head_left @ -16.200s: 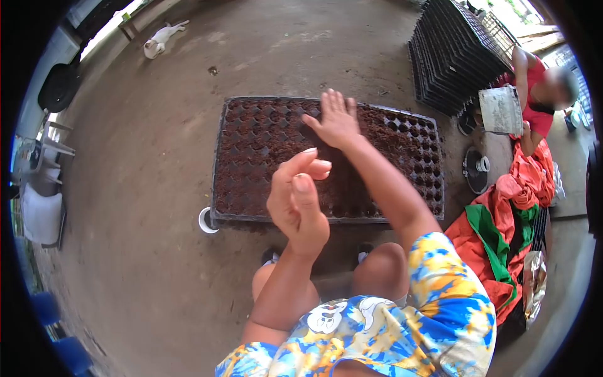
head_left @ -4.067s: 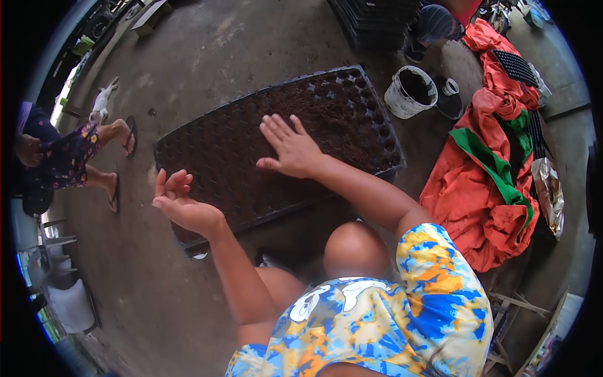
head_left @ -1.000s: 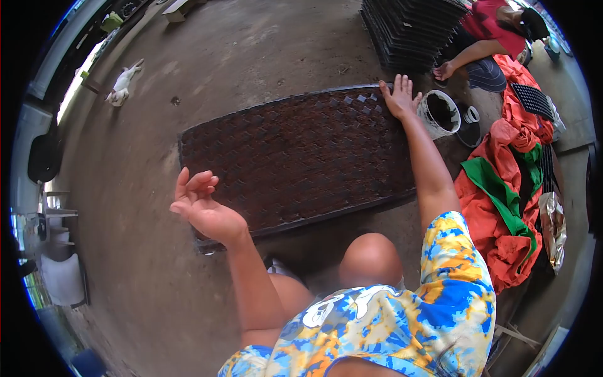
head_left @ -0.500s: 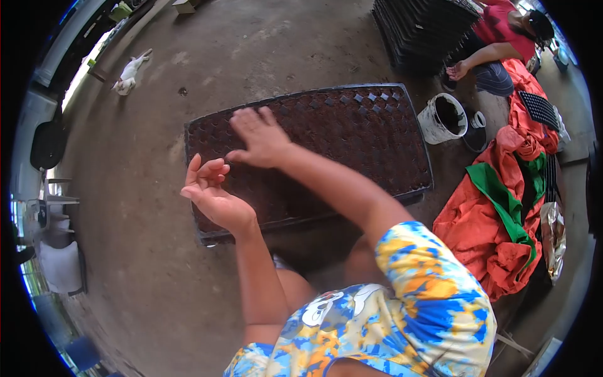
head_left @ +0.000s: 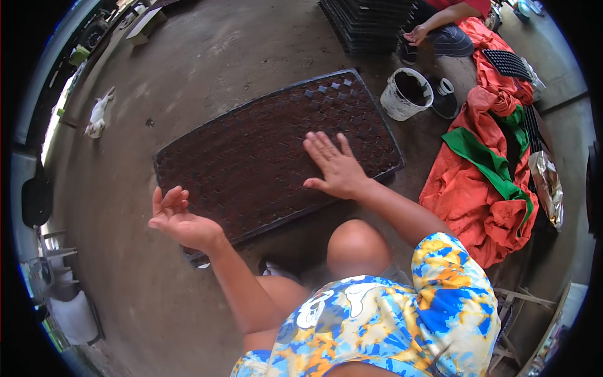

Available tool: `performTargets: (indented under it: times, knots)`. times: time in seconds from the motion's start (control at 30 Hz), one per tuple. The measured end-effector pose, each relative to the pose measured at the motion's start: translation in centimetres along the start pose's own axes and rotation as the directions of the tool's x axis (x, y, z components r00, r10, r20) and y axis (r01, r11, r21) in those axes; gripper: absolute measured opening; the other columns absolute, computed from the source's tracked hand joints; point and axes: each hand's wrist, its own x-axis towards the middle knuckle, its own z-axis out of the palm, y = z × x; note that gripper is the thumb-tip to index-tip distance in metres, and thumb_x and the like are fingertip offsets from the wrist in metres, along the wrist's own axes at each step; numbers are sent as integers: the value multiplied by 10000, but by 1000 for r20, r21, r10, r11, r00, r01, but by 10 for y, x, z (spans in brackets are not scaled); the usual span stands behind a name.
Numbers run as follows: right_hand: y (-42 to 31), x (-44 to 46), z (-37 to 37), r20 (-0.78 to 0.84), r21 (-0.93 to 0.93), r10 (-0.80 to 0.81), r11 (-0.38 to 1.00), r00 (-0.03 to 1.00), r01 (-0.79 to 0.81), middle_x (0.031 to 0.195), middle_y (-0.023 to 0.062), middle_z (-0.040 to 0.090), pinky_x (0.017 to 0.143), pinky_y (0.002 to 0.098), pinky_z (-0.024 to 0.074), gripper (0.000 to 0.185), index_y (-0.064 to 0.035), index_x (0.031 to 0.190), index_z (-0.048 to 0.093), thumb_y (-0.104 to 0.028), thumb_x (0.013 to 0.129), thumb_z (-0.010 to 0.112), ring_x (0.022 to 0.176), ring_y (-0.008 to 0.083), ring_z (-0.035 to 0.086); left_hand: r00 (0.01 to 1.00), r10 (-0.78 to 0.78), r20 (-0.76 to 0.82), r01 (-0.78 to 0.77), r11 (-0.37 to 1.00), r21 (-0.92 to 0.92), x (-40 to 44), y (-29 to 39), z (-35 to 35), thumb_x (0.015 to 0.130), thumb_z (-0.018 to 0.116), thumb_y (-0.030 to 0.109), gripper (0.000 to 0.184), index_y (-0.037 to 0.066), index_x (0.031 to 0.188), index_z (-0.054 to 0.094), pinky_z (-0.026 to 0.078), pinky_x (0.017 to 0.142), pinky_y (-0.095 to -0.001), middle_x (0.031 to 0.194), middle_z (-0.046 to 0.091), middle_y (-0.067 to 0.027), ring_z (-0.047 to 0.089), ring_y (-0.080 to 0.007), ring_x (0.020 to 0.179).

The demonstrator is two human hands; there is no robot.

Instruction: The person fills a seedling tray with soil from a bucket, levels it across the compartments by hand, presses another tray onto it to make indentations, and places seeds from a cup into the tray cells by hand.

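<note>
"Black plastic and dark brown soil: is that what lies before you?"

"Yes. My tray is a broad rectangle, set aslant in the middle, its long far edge bowed by the lens. Soil, crumbly and matte, fills nearly all of it. Small diamonds of bare plastic shine through, most plainly towards 1 o'clock."

"And your hands?"

"My right hand is flat, palm down, fingers straight and side by side, thumb out, holding nothing. It is over the tray between 3 and 4 o'clock of its middle; whether the palm touches the soil I cannot tell. My left hand is at 8 o'clock, palm turned up, fingers loosely curled around nothing, in line with the tray's near edge."

"How tight are the edges?"

"Tightest at 2 o'clock, where a round white bucket, smeared dark, stands just beside the rim. At 1 o'clock rises a ribbed stack of black trays, and next to it another person's hand. Crumpled orange-red sheeting with a green strip spreads at 3 o'clock. My rounded knee is close at 5."

"Where is the open room?"

"From 9 round to 12: scuffed, earth-coloured floor, with a white animal lying well apart, towards 10."
</note>
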Motion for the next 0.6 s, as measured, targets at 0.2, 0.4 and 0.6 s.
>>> performTargets:
  times: [0.2, 0.4, 0.6]
  knots:
    - [155, -23, 1, -196, 94, 628, 776, 753, -623, 1544, 126, 178, 1116, 564, 58, 822, -84, 1481, 188, -651, 901, 323, 1432, 267, 149, 998, 58, 36, -61, 996, 73, -4, -2, 4, 954, 257, 616, 681, 38, 1167, 547, 407, 742, -260, 870, 620, -63, 543, -128, 790]
    - [325, -19, 36, -26, -87, 809, 584, 588, -807, 1523, 119, 244, 1065, 538, 280, 727, -143, 1457, 277, -601, 904, 392, 1393, 286, 262, 997, 61, 46, -69, 980, 185, -13, -7, 21, 974, 217, 580, 684, 7, 1170, 536, 408, 761, -280, 864, 609, -67, 524, -144, 801]
    - [414, -10, 69, 90, -195, 869, 495, 487, -847, 1512, 131, 257, 1065, 518, 312, 828, -148, 1467, 242, -469, 816, 640, 1390, 291, 266, 994, 77, 82, -97, 953, 286, -22, -18, 35, 973, 239, 575, 665, 16, 1192, 525, 420, 781, -282, 894, 597, -67, 529, -141, 817]
